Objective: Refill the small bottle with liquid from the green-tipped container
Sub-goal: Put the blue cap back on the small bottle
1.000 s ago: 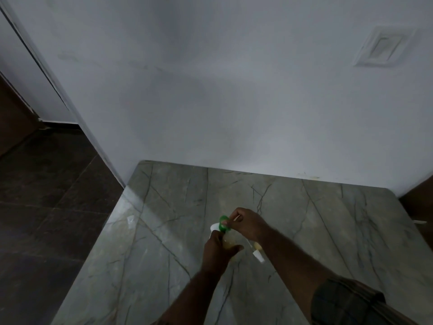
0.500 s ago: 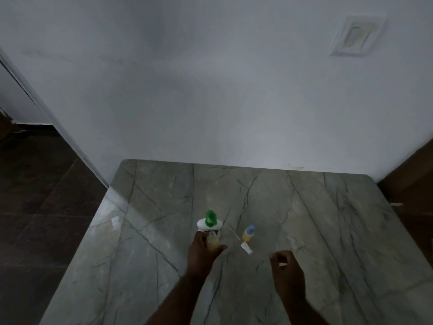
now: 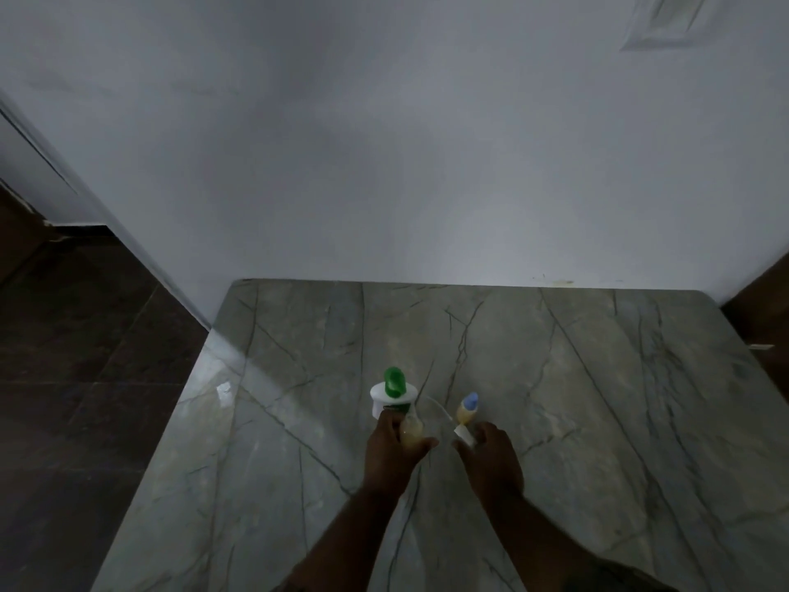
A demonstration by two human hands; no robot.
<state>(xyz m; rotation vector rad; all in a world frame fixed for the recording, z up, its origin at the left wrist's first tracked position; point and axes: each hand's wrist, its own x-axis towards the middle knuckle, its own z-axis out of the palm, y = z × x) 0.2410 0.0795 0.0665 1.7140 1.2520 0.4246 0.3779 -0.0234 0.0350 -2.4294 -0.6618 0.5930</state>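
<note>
1. Centrally, lower frame: small bottle (image 3: 467, 408), blue-capped, upright on marble table (image 3: 597, 420); right hand (image 3: 491, 459) fingers just touching it, grip unclear.
2. Green-tipped container (image 3: 393, 393), left; left hand (image 3: 390, 450) wrapped round its body.
3. Step: apparently uncapping the bottle; next needs a firm grasp.

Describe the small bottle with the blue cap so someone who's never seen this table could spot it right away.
Start at the grey-green marble table against the white wall; two little containers stand near its middle, just ahead of the hands. The small bottle is the right one, by the right hand. It has a blue cap and yellowish body, while its neighbour, the green-tipped container, is white.
</note>
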